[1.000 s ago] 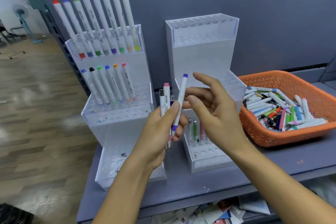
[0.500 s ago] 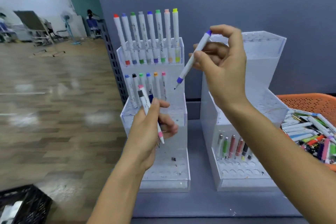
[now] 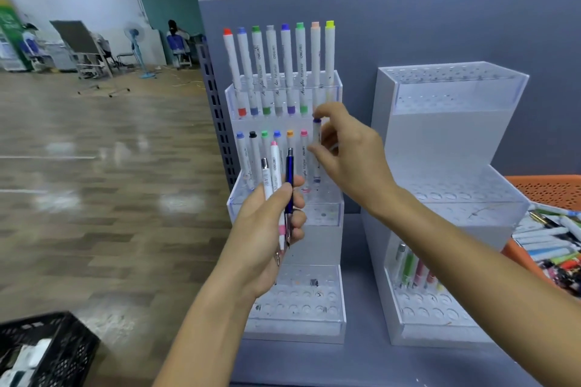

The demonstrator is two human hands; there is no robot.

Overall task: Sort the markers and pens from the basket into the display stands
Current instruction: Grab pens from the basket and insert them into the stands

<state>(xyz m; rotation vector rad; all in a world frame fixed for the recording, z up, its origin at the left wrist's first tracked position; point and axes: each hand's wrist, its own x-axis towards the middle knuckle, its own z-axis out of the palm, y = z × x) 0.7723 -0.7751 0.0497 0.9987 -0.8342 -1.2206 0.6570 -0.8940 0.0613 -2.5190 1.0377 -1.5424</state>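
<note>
My right hand (image 3: 345,151) pinches a white marker with a purple cap (image 3: 317,148) and holds it upright at the right end of the middle row of the left display stand (image 3: 323,217). Its lower tip sits at the holes of that tier. My left hand (image 3: 267,229) grips three items in front of the stand: a pink-capped marker (image 3: 276,166), a dark blue pen (image 3: 289,179) and a white pen (image 3: 266,176). The right display stand (image 3: 456,135) holds several pens in its lowest tier. The orange basket (image 3: 547,188) of markers and pens lies at the far right.
A grey backboard (image 3: 440,25) rises behind both stands on the grey shelf (image 3: 361,361). A black crate (image 3: 47,352) sits on the floor at the lower left. Open wooden floor stretches to the left, with people and furniture far off.
My right hand has carried the purple-capped marker down from above the right stand to the left stand's middle row and turned it upright. The camera view has shifted left and closer.
</note>
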